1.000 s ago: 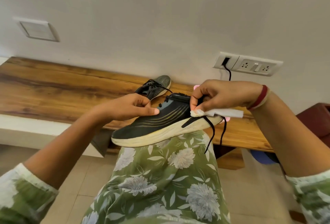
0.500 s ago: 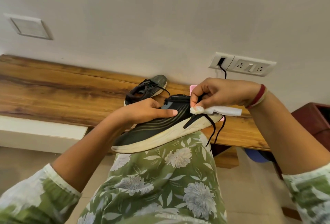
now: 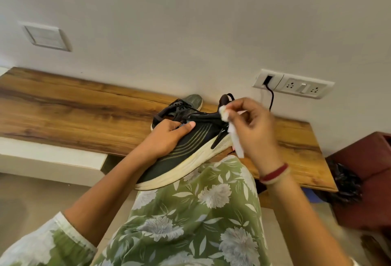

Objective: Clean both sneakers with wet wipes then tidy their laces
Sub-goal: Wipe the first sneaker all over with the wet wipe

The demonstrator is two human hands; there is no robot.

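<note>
R hand (image 3: 254,130) pinches the wet wipe (image 3: 236,138) btw thumb and fingertips. Its bunched end presses on the heel collar of the sneaker (image 3: 190,155), and the rest hangs down past the heel, blurred. L hand (image 3: 167,138) grips the same sneaker over its top, thumb by the side stripes, fingers curled in at the laces. Sneaker lies tilted on my knee (image 3: 201,202) — toe low and toward me, heel up and away, white sole on my right. A black lace (image 3: 218,140) dangles over the sole near the heel. Just behind the sneaker the 2nd sneaker (image 3: 190,101) sits on the wooden shelf (image 3: 74,117), toe toward the wall. Above and right of the sneaker's heel — socket strip (image 3: 296,85) w/ a black cable (image 3: 271,96) plugged in.
</note>
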